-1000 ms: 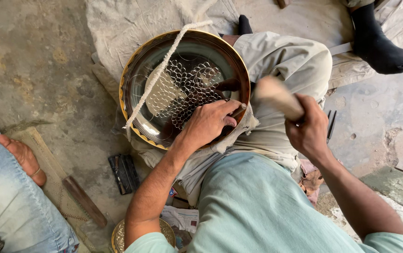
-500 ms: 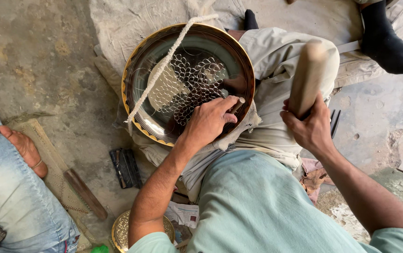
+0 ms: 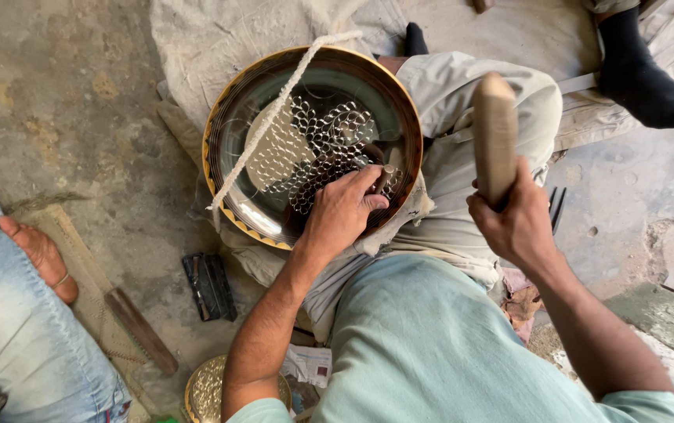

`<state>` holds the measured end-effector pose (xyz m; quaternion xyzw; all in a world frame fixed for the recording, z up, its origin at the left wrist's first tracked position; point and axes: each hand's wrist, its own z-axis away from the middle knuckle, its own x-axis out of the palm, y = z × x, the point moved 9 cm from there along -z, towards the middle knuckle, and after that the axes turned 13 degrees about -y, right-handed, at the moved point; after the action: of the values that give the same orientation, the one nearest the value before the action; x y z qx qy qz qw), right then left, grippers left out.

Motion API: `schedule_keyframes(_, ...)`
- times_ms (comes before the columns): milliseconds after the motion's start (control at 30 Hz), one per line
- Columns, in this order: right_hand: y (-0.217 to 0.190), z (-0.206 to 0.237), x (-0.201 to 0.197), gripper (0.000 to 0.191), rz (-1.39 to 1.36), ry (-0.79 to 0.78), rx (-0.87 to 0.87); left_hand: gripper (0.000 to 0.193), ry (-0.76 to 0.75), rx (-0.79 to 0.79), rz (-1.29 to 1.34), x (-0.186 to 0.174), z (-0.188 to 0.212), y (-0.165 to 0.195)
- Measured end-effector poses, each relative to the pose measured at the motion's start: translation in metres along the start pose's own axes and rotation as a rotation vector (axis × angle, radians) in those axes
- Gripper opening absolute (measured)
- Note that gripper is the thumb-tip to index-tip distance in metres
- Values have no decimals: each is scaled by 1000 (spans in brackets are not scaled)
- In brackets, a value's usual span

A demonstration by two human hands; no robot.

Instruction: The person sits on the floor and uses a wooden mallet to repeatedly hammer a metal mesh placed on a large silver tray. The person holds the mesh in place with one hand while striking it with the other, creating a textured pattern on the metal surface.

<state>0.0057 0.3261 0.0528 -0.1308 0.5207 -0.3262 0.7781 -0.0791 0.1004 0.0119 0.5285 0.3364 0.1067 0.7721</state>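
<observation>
Plate [image 3: 235,149]: round brass, propped tilted on the lap, rim banded gold, centre covered in engraved pattern, white cord [image 3: 274,117] draped across. Likely stiff, fairly heavy, slick when polished, thin enough to dent; best gripped at the rim. Left hand [image 3: 341,211] pinched on a small chisel [image 3: 382,178] set against the lower right of the pattern. Right hand [image 3: 517,223] wrapped tight round a wooden mallet [image 3: 495,137], raised upright. Against half a second back: mallet higher and more vertical, left hand unmoved.
</observation>
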Motion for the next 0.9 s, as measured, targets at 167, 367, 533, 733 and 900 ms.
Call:
schedule_keyframes(167,-21,7,-16,49,312,116,-94,40,17,-19,-69,-3,0,6)
schedule_keyframes(367,-32,18,-14,49,296,92,-195,35,31,-28,-106,7,5,10)
schedule_keyframes(533,-9,22,-18,44,68,137,-175,31,187,-51,4,0,25,3)
schedule_keyframes(733,75,9,21,56,66,-154,356,30,389,-137,292,-6,64,-12)
schedule_keyframes(900,59,7,28,55,291,-240,138,34,475,-145,388,-7,83,-10)
